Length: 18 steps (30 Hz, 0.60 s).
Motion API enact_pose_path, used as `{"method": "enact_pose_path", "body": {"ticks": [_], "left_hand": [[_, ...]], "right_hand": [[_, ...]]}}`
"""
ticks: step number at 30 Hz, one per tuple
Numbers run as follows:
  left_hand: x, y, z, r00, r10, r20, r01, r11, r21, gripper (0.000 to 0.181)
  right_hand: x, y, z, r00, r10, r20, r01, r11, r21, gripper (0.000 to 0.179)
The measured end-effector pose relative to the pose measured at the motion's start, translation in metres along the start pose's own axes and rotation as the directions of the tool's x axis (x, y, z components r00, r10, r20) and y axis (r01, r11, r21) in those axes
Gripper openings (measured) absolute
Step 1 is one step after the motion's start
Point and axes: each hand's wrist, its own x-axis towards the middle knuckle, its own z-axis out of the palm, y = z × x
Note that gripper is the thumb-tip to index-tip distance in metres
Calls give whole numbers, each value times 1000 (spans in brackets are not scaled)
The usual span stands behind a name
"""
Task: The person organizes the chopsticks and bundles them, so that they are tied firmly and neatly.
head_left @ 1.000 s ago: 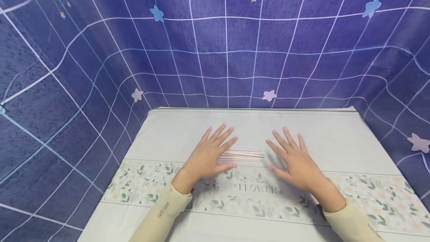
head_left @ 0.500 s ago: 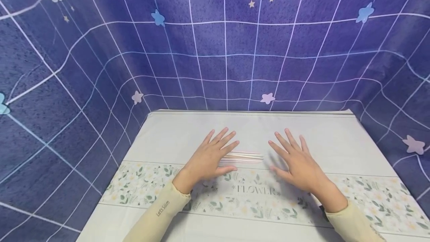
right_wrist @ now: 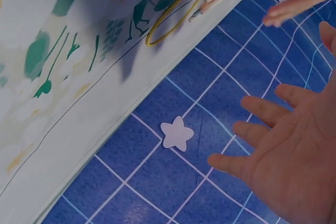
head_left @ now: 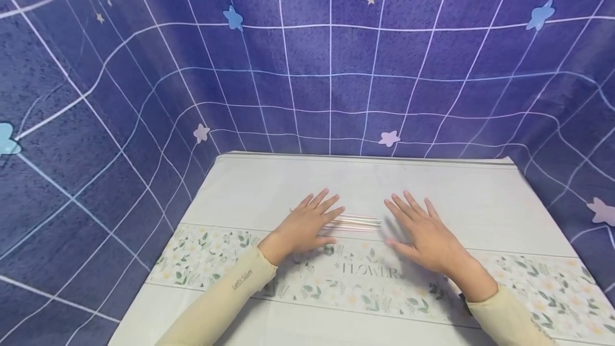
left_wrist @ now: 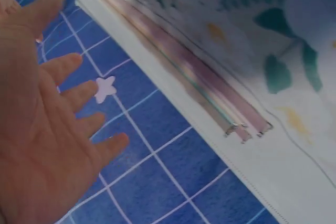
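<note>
A small bundle of slender pastel sticks (head_left: 357, 222), pink, white and greenish, lies on the white cloth between the two hands; their exact kind is unclear. My left hand (head_left: 302, 227) is spread palm down over their left part and hides it. In the left wrist view its fingers (left_wrist: 79, 95) are apart and hold nothing, with the sticks (left_wrist: 184, 61) on the cloth beyond. To the right of the bundle, my right hand (head_left: 427, 239) hovers with fingers spread and nothing in them. A thin yellow ring (right_wrist: 149, 41), like a rubber band, lies by the stick ends in the right wrist view.
The white tablecloth (head_left: 269, 175) has a floral band with the word FLOWER across it. Blue grid-patterned cloth (head_left: 307, 89) with stars hangs behind and at both sides of the table.
My left hand has shifted slightly to the right over the sticks, and its forearm has come in at a flatter angle. The right hand is almost still. The head view has tilted slightly.
</note>
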Motion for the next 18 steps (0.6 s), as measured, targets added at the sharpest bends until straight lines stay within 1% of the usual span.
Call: {"method": "enact_pose_path", "body": {"ticks": [2, 5, 7, 9, 12, 14, 16, 18], "left_hand": [[0, -4, 3, 999, -29, 45, 29, 999, -17, 70], [-1, -10, 8, 991, -77, 108, 81, 996, -38, 62], [0, -13, 11, 988, -89, 124, 96, 994, -52, 54], [0, -16, 13, 991, -84, 108, 91, 994, -62, 48], [2, -19, 16, 998, -50, 49, 54, 996, -77, 39], [4, -20, 16, 999, -40, 26, 42, 996, -83, 35], [6, -21, 16, 999, -37, 22, 39, 995, -93, 31], [9, -22, 15, 999, -42, 35, 45, 993, -106, 31]], "right_hand": [[0, 0, 1, 1000, 9, 17, -10, 1000, 9, 84], [-1, 0, 1, 999, 17, 40, -18, 999, 30, 83], [-2, 0, 1, 998, 17, 55, -19, 999, 39, 82], [-3, 0, 1, 998, 17, 63, -20, 999, 46, 81], [-5, -1, -1, 998, 20, 67, -24, 998, 52, 80], [-5, -2, -2, 998, 20, 61, -23, 998, 58, 80], [-5, -2, -3, 998, 17, 58, -21, 998, 62, 79], [-4, -2, -3, 998, 15, 57, -19, 998, 64, 79]]}}
